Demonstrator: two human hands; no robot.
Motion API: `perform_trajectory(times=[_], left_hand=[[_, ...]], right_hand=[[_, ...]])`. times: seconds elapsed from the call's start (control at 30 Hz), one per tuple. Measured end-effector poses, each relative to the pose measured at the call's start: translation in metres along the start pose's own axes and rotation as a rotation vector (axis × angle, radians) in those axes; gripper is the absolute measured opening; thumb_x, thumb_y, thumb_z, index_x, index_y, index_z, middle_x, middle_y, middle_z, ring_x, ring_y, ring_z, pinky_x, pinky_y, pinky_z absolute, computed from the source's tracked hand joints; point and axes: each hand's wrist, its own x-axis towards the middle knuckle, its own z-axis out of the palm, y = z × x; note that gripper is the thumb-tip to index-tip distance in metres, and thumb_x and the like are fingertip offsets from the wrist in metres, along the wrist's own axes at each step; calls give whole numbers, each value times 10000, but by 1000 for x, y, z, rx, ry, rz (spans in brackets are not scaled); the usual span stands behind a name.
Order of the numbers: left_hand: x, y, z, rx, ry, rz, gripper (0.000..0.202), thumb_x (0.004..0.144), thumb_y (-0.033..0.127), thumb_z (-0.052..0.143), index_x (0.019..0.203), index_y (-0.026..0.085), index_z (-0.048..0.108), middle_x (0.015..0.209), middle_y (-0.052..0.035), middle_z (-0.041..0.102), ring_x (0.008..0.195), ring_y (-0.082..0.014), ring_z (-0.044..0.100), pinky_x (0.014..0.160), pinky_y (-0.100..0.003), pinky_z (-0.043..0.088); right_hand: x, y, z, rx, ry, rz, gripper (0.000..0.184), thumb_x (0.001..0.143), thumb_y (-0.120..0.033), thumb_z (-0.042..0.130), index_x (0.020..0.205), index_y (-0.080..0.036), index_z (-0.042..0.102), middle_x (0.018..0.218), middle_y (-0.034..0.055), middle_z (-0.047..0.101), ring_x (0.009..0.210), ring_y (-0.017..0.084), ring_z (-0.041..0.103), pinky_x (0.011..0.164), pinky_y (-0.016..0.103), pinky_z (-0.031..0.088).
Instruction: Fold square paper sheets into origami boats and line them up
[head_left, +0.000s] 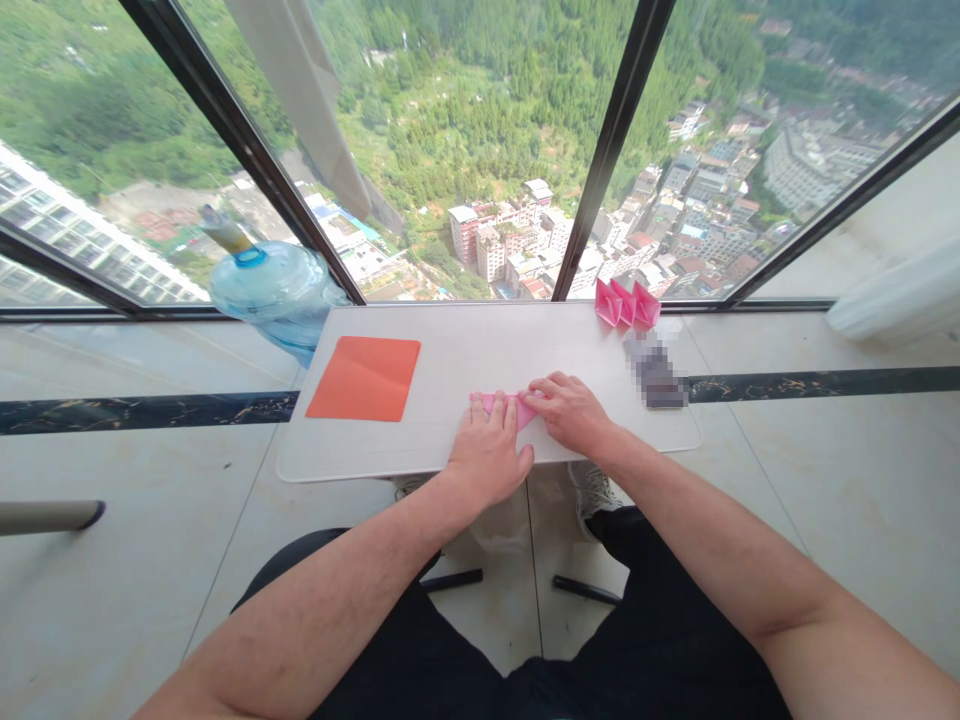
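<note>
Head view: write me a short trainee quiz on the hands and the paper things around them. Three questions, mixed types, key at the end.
1. True or false: the left hand and the right hand both touch the pink paper.
2. Where does the orange paper lie on the table?
A) Under the right hand
B) To the left of the hands
C) To the right of the hands
3. Fill in: the folded pieces at the table's far right corner are coloured ____.

Key: 1 true; 2 B; 3 pink.
</note>
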Motion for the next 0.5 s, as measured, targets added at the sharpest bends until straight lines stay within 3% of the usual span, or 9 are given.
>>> perform_trajectory(times=[0.23, 0.5], left_hand=[[5, -6, -1, -3, -33, -6, 739, 944, 523, 405, 1528, 70, 403, 1573, -211, 398, 1443, -454, 333, 1162, -543, 271], [9, -5, -1, -10, 29, -2, 651, 947, 509, 430, 1478, 138, 491, 1527, -203, 461, 1408, -469, 376, 1121, -573, 322]], right_hand=[[-24, 5, -12, -69, -95, 129, 492, 922, -127, 484, 1397, -219, 570, 1408, 100, 589, 1102, 279, 514, 837, 386, 409], [-22, 11, -3, 185, 106, 361, 466, 901, -193, 548, 1363, -197, 607, 1209, 81, 701, 1077, 230, 602, 963, 349, 467]])
